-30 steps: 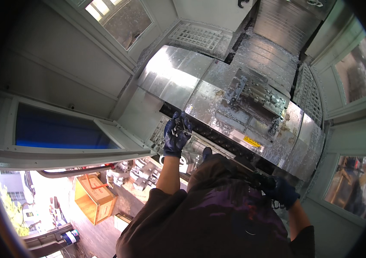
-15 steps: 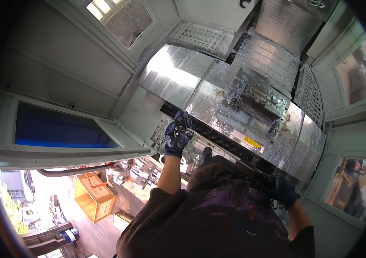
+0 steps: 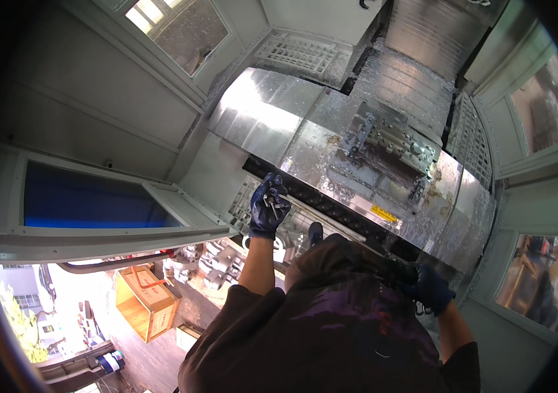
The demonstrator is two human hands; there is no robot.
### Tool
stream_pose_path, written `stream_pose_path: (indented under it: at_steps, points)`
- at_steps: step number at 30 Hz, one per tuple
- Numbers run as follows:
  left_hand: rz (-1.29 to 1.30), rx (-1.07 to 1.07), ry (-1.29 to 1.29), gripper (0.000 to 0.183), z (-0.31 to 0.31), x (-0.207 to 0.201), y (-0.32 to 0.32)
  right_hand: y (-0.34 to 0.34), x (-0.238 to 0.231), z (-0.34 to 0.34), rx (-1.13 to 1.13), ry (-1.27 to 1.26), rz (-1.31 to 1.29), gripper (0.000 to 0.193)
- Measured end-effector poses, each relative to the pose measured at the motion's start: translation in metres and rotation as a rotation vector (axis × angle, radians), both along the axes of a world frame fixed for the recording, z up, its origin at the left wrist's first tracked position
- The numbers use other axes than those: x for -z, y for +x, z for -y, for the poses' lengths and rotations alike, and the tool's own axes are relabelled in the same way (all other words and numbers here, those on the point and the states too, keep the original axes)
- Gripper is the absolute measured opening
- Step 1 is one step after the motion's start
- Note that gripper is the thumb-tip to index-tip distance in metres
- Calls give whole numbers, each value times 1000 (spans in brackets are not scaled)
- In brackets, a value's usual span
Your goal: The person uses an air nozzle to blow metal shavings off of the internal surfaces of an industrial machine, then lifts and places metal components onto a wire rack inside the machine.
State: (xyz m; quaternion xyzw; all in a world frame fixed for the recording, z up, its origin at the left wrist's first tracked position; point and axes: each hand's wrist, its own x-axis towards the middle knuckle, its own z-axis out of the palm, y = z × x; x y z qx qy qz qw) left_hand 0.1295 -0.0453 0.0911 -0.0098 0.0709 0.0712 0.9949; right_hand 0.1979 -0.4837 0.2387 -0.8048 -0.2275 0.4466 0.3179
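My left hand, in a dark blue work glove, is raised over the front edge of a machine bed. Its fingers curl around several small metal bolts, which show in the palm; their exact form is hard to make out. Lower right, my right hand, gloved the same way, is closed beside my body at the machine's front edge. A dark shape lies by its fingers, but what it grips is hidden. Beyond both hands, a metal vise-like fixture sits on the machine table, covered with chips and wet stains.
Sloped metal covers strewn with chips flank the fixture. A dark channel runs along the front, with a pale grating at its left. An open door stands left. Outside are a wooden crate and several metal parts.
My left hand has shifted slightly left, and the bolts in its palm show more plainly. The right hand stays closed in nearly the same place. The whole view has shifted a little.
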Motion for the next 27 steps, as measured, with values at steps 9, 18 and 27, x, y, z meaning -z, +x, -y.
stream_pose_path:
  at_steps: [9, 18, 27]
  points:
    - [-101, -71, 12, 16, -1, 10, 0, 2, -14, -11, -25, 58, 23, 36]
    - [-484, -273, -48, 22, 18, -3, 7, -2, 2, -3, -76, 68, 126, 30]
    - [-243, -55, -103, 28, 3, 26, -2, -6, -6, -7, 2, 8, -55, 37]
